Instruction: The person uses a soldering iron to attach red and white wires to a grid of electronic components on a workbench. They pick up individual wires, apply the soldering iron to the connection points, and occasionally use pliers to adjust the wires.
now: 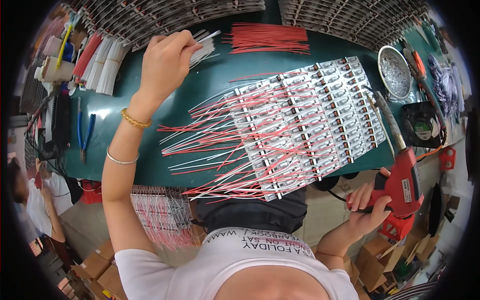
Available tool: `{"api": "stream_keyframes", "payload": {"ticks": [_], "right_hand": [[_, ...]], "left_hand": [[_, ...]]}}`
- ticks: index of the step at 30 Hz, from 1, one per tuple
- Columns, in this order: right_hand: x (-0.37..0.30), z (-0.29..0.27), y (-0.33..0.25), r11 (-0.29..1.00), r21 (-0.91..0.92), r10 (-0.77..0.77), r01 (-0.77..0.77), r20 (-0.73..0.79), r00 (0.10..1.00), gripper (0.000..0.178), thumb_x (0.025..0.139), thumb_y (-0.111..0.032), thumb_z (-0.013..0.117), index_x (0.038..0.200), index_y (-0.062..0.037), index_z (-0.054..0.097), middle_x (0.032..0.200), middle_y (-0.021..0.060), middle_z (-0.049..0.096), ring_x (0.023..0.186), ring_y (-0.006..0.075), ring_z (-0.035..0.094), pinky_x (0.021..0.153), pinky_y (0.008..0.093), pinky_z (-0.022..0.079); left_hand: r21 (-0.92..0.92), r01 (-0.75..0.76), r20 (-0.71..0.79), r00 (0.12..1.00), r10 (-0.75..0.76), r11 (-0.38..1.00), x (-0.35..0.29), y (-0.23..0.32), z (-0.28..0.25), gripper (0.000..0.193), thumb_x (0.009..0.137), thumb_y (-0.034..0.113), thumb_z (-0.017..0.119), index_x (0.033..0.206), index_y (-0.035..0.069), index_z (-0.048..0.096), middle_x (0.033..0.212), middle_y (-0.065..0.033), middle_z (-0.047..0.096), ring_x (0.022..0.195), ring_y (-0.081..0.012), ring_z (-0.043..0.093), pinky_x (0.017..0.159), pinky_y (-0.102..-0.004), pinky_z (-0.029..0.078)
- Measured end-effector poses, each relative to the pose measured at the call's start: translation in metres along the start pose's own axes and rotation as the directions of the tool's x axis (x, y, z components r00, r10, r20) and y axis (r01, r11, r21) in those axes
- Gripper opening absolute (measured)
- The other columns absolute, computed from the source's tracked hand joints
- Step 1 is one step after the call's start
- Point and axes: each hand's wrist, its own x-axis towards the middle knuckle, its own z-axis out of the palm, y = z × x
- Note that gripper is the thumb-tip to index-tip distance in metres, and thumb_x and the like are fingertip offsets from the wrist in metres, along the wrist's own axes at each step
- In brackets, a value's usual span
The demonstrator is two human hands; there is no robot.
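Note:
At the back of the green table, my left hand [167, 62] is closed, its fingertips together at a loose pile of white wires [204, 52]. The hand hides part of that pile, so I cannot make out what is pinched. My right hand [369, 202] grips a red soldering gun [402, 182] at the right, its metal tip pointing away over the edge of a circuit board panel [320, 125]. This silvery panel holds rows of small boards. Red and white wires [215, 130] stick out from its left part toward the left.
Red wires [267, 38] lie at the back, near stacked racks of boards [175, 15]. A metal bowl of silvery scraps [395, 72] stands at right. Blue-handled pliers [84, 131] and bundled white wires [107, 65] are at left. Another person [42, 200] sits far left.

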Motion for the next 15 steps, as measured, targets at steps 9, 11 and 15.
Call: {"api": "stream_keyframes", "payload": {"ticks": [9, 11, 15], "right_hand": [[0.019, 0.031, 0.0, 0.984, -0.174, 0.064, -0.049, 0.086, 0.994, 0.08, 0.084, -0.053, 0.055, 0.126, 0.0104, 0.031, 0.052, 0.0004, 0.042, 0.039, 0.0099, 0.041, 0.041, 0.0247, 0.041], [0.023, 0.04, -0.002, 0.97, -0.22, 0.112, -0.103, 0.03, 0.993, 0.083, 0.083, -0.055, 0.055, 0.127, 0.0115, 0.031, 0.052, 0.0008, 0.042, 0.039, 0.0102, 0.043, 0.042, 0.0252, 0.042], [0.032, 0.042, 0.004, 0.965, -0.229, 0.131, -0.126, 0.007, 0.991, 0.084, 0.083, -0.056, 0.054, 0.125, 0.0136, 0.032, 0.051, 0.0006, 0.041, 0.038, 0.0102, 0.042, 0.04, 0.0251, 0.041]], "left_hand": [[-0.621, 0.39, 0.354, 0.914, -0.201, 0.68, 0.028, 0.094, 0.029, 0.017, 0.083, 0.015, 0.063, 0.077, -0.001, 0.058, 0.066, -0.012, 0.06, 0.056, -0.0189, 0.054, 0.055, -0.0299, 0.042], [-0.631, 0.367, 0.329, 0.924, -0.192, 0.683, 0.035, 0.108, 0.044, 0.019, 0.081, 0.016, 0.062, 0.075, -0.002, 0.059, 0.065, -0.0139, 0.061, 0.056, -0.025, 0.058, 0.055, -0.0333, 0.044], [-0.567, 0.431, 0.41, 0.887, -0.213, 0.702, 0.045, 0.11, 0.059, 0.018, 0.083, 0.015, 0.064, 0.076, -0.001, 0.059, 0.06, -0.0032, 0.057, 0.054, -0.0069, 0.046, 0.05, -0.0246, 0.038]]}}
